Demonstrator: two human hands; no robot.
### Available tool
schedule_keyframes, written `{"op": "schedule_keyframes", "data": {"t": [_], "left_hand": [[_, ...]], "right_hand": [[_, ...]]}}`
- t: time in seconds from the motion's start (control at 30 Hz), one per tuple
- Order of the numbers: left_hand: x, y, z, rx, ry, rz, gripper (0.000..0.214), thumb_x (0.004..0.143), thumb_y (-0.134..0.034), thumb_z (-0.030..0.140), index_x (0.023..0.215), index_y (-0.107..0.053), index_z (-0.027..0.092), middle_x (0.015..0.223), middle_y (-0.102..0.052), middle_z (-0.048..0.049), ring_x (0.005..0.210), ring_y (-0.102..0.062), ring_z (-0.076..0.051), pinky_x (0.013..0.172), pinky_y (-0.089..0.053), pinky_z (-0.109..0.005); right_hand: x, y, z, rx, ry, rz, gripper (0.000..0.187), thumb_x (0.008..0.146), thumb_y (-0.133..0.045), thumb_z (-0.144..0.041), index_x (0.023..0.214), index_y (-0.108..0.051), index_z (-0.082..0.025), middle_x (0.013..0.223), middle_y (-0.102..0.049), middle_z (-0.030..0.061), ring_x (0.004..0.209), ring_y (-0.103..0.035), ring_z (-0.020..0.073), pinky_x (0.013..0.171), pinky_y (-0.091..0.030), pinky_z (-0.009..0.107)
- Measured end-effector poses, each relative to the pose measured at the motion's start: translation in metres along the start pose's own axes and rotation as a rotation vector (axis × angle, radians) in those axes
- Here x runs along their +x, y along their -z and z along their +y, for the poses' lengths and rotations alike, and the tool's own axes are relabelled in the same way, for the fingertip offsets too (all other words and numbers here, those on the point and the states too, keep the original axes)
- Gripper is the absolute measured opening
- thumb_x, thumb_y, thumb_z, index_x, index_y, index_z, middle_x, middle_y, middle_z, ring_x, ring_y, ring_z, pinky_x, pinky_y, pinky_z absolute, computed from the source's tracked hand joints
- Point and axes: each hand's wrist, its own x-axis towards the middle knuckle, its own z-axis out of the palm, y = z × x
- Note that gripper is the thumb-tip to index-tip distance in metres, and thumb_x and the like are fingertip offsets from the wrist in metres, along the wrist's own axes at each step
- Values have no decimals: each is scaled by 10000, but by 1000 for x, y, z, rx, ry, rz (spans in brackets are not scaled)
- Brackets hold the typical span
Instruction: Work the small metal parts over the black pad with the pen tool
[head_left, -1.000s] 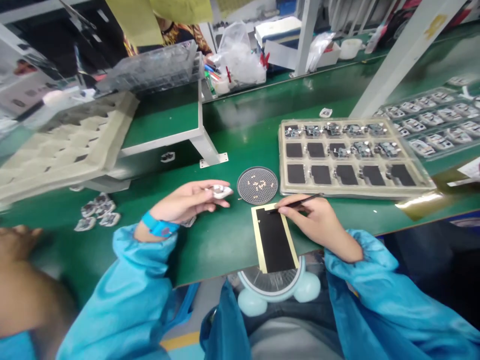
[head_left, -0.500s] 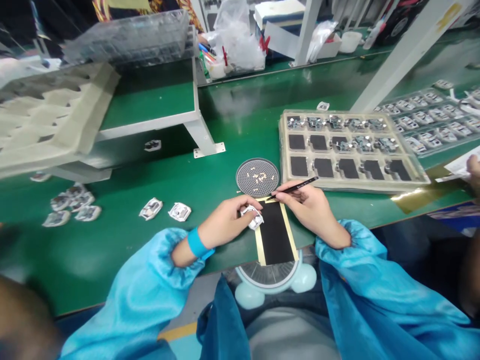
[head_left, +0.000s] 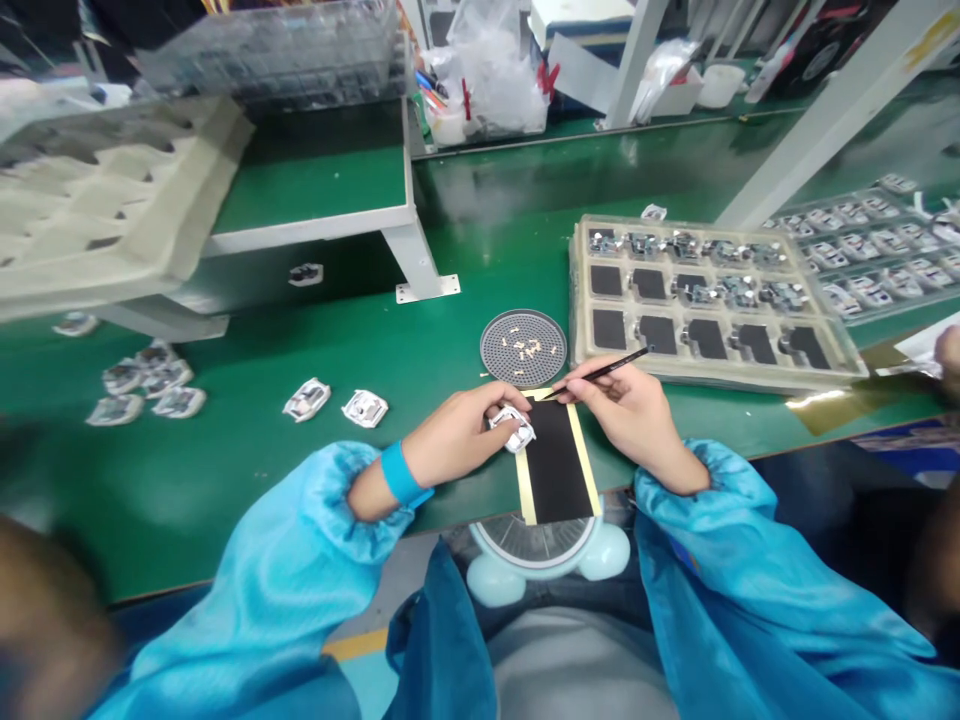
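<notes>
My left hand [head_left: 472,432] is closed on a small white plastic housing [head_left: 517,432], held over the left edge of a black mat [head_left: 559,465] bordered with yellow tape. In my right hand [head_left: 626,405] is a slim black tool [head_left: 607,368], probably tweezers, gripped like a pen. Its tip points down-left at the taped top edge of the mat, close to the housing; anything at the tip is too small to make out. Just beyond both hands sits a round grey perforated dish [head_left: 501,345] with several tiny pale pieces [head_left: 529,348] on it.
Right of the dish stands a clear compartment tray [head_left: 701,375] with circuit boards in some pockets. Two white housings [head_left: 365,408] lie to the left, with a cluster of several more [head_left: 157,375] beyond. A raised shelf [head_left: 322,190] bears a beige moulded tray [head_left: 90,230].
The whole view has shifted slightly, so the bench appears a little higher and further right. Both hands keep their grips near the mat's top edge; the tool's tip stays near the housing.
</notes>
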Motion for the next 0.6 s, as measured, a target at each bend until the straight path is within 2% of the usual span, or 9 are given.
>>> {"op": "schedule_keyframes", "data": {"t": [0.17, 0.27, 0.4, 0.6], "left_hand": [[1, 0, -1, -126, -38, -22, 231, 853, -630, 197, 1078, -681, 217, 916, -745, -18, 674, -623, -134, 576, -439, -250], [2, 0, -1, -249, -49, -67, 253, 833, -642, 149, 1081, -644, 201, 969, -763, -35, 770, -684, -148, 608, -467, -243], [2, 1, 0, -269, -43, -83, 250, 821, -653, 127, 1061, -638, 192, 971, -759, -40, 770, -678, -138, 602, -464, -230], [0, 3, 1, -224, -41, -74, 210, 830, -649, 145, 1035, -675, 186, 918, -745, -33, 705, -635, -126, 594, -464, -232]], "right_hand": [[-6, -3, -12, 86, 74, -57, 165, 890, -753, -360, 932, -681, -218, 919, -791, 62, 827, -772, 216, 807, -648, 403], [-8, -8, -13, 9, 188, -139, 98, 904, -732, -325, 937, -705, -236, 950, -790, 61, 932, -760, 240, 870, -629, 444], [-8, -9, -10, -66, 310, -198, 55, 911, -708, -242, 966, -714, -247, 966, -788, 63, 973, -745, 248, 880, -613, 458], [-12, -3, -11, -40, 330, -28, 41, 912, -699, -233, 941, -685, -258, 899, -778, 60, 925, -752, 261, 830, -615, 461]]}}
